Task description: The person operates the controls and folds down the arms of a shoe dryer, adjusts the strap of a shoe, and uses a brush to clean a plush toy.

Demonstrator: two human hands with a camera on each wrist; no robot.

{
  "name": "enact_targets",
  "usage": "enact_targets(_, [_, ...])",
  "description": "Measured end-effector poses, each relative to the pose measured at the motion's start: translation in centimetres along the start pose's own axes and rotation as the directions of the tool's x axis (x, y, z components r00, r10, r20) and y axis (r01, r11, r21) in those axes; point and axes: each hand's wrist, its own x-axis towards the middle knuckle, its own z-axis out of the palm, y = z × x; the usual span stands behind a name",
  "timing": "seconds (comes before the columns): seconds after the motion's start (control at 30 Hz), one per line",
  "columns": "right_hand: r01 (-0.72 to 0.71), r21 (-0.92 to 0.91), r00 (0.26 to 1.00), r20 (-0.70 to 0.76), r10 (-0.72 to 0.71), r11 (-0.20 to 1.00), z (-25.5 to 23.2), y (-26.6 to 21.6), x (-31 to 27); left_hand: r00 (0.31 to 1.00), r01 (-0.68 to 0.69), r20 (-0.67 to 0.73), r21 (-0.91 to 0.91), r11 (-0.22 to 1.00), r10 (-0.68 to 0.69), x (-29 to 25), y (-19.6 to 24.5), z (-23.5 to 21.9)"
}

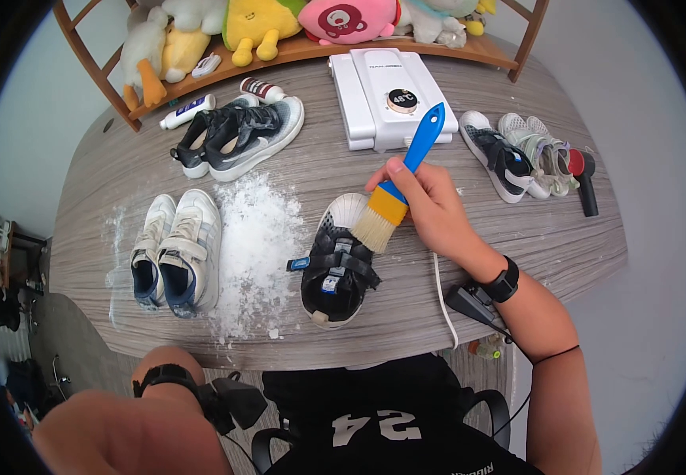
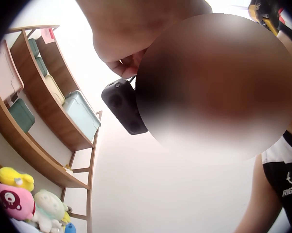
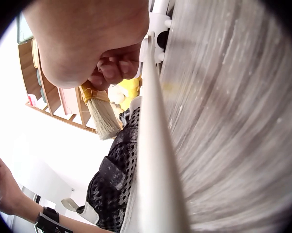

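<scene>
My right hand (image 1: 432, 204) holds a brush (image 1: 424, 141) with a blue handle, yellow ferrule and pale bristles. Its bristles point down at the toe-side edge of a small black sneaker (image 1: 348, 207) with a white toe cap and dark straps, lying on the table before me. The right wrist view shows curled fingers above the bristles (image 3: 104, 119), which overlap the shoe. Raised close to the head camera, my left hand (image 1: 98, 431) looks large and blurred. In the left wrist view its fingers (image 2: 129, 63) curl beside a black camera device (image 2: 124, 107); I cannot tell whether they grip it.
White powder (image 1: 256, 229) lies between the black sneaker and a white pair (image 1: 189, 245). Grey-black sneakers (image 1: 256, 134) and tubes stand behind. A white box (image 1: 390, 87) reads 48°C. More small shoes (image 1: 501, 154) and a red-black tool (image 1: 587, 182) lie right, a white cable (image 1: 442, 301) nearer.
</scene>
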Motion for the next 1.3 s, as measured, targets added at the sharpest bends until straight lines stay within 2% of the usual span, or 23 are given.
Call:
enact_targets(0.13, [0.014, -0.036, 1.000, 0.016, -0.013, 0.999, -0.1, -0.9, 0.1, 0.999, 0.048, 0.026, 0.000, 0.999, -0.048, -0.1, -0.9, 0.2])
enact_targets(0.2, [-0.081, 0.060, 0.997, 0.020, 0.080, 0.995, 0.0, -1.0, -0.3, 0.995, 0.091, 0.043, -0.008, 0.996, -0.090, -0.2, -1.0, 0.8])
enact_targets(0.33, [-0.022, 0.035, 1.000, 0.019, 0.022, 0.999, 0.1, -0.3, -0.1, 0.985, 0.157, 0.058, 0.041, 0.987, -0.160, 2.1, -2.8, 1.3])
enact_targets(0.4, [0.007, 0.061, 1.000, -0.004, -0.007, 0.998, 0.3, -0.3, -0.2, 0.977, 0.201, 0.058, 0.071, 0.977, -0.205, 4.6, -4.6, 7.7])
enact_targets(0.47, [-0.023, 0.062, 1.000, 0.023, 0.021, 0.998, 0.3, -0.6, 0.0, 0.970, 0.228, 0.063, 0.103, 0.968, -0.235, 4.8, -4.5, 6.5])
enact_targets(0.57, [-0.072, 0.049, 0.997, 0.032, 0.071, 0.996, -0.1, -0.5, -0.2, 0.956, 0.277, 0.071, 0.119, 0.954, -0.286, 8.6, -7.7, 2.4])
enact_targets(0.6, [-0.074, 0.052, 0.997, 0.027, 0.073, 0.996, 0.0, -0.4, -0.1, 0.950, 0.292, 0.073, 0.128, 0.948, -0.302, 8.1, -7.3, 4.1])
enact_targets(0.63, [-0.071, 0.052, 0.997, 0.033, 0.070, 0.996, 0.0, -0.5, -0.1, 0.945, 0.306, 0.075, 0.137, 0.942, -0.318, 11.1, -9.6, 4.7])
enact_targets(0.73, [-0.058, 0.059, 0.998, 0.020, 0.057, 0.997, 0.1, -0.9, -0.1, 0.931, 0.336, 0.093, 0.166, 0.927, -0.354, 7.1, -5.7, 3.4])
enact_targets(0.8, [0.016, 0.049, 1.000, 0.009, -0.016, 0.999, 0.1, -0.8, -0.3, 0.927, 0.340, 0.103, 0.174, 0.924, -0.360, 7.6, -5.9, 3.6])
enact_targets(0.83, [0.018, 0.045, 1.000, 0.007, -0.019, 0.999, 0.0, -0.5, -0.3, 0.843, 0.494, 0.120, 0.209, 0.844, -0.524, 7.8, -6.2, 4.0])
enact_targets(0.87, [0.007, 0.009, 1.000, -0.010, -0.007, 1.000, -0.1, -0.1, -0.3, 0.729, 0.633, 0.130, 0.244, 0.734, -0.672, 7.9, -6.5, 4.2])
enact_targets(0.93, [-0.011, -0.031, 1.000, -0.019, 0.010, 0.999, -0.3, 0.2, -0.4, 0.723, 0.633, 0.140, 0.258, 0.730, -0.676, 8.1, -6.6, 4.1])
enact_targets(1.03, [-0.045, 0.056, 0.998, -0.038, 0.048, 0.997, 0.0, 0.2, -0.5, 0.712, 0.625, 0.159, 0.302, 0.720, -0.684, 7.7, -6.8, 3.9])
enact_targets(1.23, [0.005, 0.027, 0.999, -0.035, -0.004, 1.000, 0.0, 0.0, -0.3, 0.720, 0.606, 0.184, 0.305, 0.735, -0.670, 7.5, -6.6, 4.0])
enact_targets(1.3, [0.122, -0.071, 0.991, -0.038, -0.125, 0.990, -0.1, 0.3, -0.3, 0.716, 0.607, 0.183, 0.313, 0.731, -0.673, 7.5, -6.6, 4.1])
